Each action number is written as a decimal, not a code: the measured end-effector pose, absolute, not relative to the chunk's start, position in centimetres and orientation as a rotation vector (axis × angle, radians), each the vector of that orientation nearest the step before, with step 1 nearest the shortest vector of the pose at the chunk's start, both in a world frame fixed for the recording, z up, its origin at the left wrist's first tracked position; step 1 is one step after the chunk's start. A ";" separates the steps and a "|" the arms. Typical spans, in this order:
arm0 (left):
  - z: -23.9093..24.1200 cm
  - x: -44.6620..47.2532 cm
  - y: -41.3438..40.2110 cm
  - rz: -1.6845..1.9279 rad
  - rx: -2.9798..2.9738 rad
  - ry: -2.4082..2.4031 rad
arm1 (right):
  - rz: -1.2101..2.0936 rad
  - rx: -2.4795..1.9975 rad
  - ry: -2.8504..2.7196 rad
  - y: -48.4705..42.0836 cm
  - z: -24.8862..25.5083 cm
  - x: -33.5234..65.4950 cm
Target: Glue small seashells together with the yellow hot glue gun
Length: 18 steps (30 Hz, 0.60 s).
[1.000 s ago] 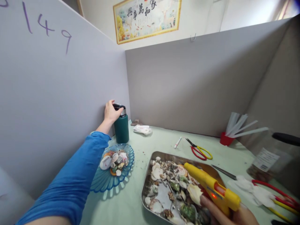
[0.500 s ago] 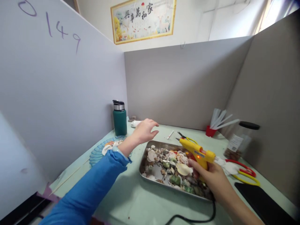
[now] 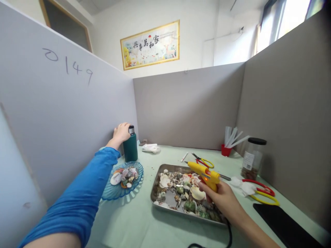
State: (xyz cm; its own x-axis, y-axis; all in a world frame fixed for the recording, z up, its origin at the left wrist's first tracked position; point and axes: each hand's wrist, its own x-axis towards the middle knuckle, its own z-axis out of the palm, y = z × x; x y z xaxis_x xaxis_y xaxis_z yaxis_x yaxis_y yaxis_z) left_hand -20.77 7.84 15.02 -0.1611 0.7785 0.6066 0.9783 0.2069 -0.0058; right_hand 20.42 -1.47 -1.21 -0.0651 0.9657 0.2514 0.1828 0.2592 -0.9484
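Note:
My left hand (image 3: 121,133) is at the top of a green water bottle (image 3: 130,148), its fingers curled around the black lid and steel neck. The bottle stands upright by the left partition. In my right hand (image 3: 219,194) is a yellow hot glue gun (image 3: 203,171), its orange light lit and its nozzle pointing left. The gun is held over a metal tray (image 3: 155,203) of mixed shells and green stones. Below my left forearm, a blue scalloped glass plate (image 3: 138,167) carries more shells (image 3: 129,176).
Beyond the tray lie small scissors (image 3: 205,162) and a white marker (image 3: 184,157). Glue sticks (image 3: 230,137) stand in a red cup (image 3: 226,150) near a lidded jar (image 3: 252,160). Red-and-yellow-handled scissors (image 3: 263,189) and a black phone-like slab (image 3: 281,220) are at right. The black cord (image 3: 229,234) trails forward.
My left hand has moved left from above the table to the bottle's top and taken hold there. My right hand still holds the glue gun over the tray. The view has tilted up.

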 end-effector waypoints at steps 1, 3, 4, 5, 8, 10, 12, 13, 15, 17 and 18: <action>14.8 -21.0 7.8 -0.552 -1.636 -2.000 | 0.950 -1.135 -1.488 -1.4 -1.3 20.4; 14.6 -21.2 7.6 -0.588 -1.631 -1.990 | 0.952 -1.149 -1.491 -1.3 -1.5 20.5; 14.6 -21.2 7.4 -0.617 -1.612 -1.987 | 0.952 -1.144 -1.493 -1.3 -1.6 20.5; 14.7 -20.9 7.3 -0.657 -1.586 -1.983 | 0.952 -1.137 -1.494 -1.3 -1.6 20.5; 14.7 -18.5 6.7 -0.787 -1.583 -1.923 | 0.955 -1.113 -1.483 -1.4 -1.4 20.4; 14.0 -15.4 6.1 -0.809 -1.738 -1.804 | 0.949 -1.086 -1.471 -1.4 -1.2 20.5; 12.6 -11.3 5.0 -0.805 -2.006 -1.686 | 0.938 -1.057 -1.441 -1.4 -1.1 20.6; 11.7 -9.2 4.3 -0.752 -2.195 -1.646 | 0.927 -1.057 -1.424 -1.4 -1.0 20.6; 9.6 -5.3 2.7 -0.551 -2.512 -1.624 | 0.917 -1.042 -1.400 -1.4 -1.0 20.7; 7.5 -2.3 1.4 -0.286 -2.699 -1.583 | 0.913 -1.025 -1.385 -1.6 -0.8 20.6; 6.5 -1.3 1.0 -0.226 -2.725 -1.568 | 0.914 -1.028 -1.380 -1.7 -0.7 20.6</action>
State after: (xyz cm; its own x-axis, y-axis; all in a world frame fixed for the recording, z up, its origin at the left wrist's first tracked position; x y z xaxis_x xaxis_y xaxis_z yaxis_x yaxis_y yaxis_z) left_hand -1.30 0.99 6.52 0.4950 0.8608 0.1185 0.8592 -0.5052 0.0804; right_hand 20.59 -1.69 -0.72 0.0121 0.9474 0.3197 0.0751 0.3180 -0.9451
